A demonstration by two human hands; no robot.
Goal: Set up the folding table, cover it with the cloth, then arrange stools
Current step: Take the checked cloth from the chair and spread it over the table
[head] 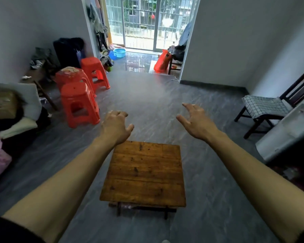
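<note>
The small wooden folding table stands on the grey floor below me, its plank top bare and its legs showing under the near edge. My left hand hovers above the table's far left corner, fingers loosely curled, holding nothing. My right hand is out past the far right corner, fingers spread, also holding nothing. A checked cloth lies on the seat of a dark wooden chair at the right. Three red plastic stools stand at the left.
Clutter, bags and clothes line the left wall. A grey-white appliance stands at the right edge. An orange bag and blue basins sit near the balcony door. Open floor stretches ahead of the table.
</note>
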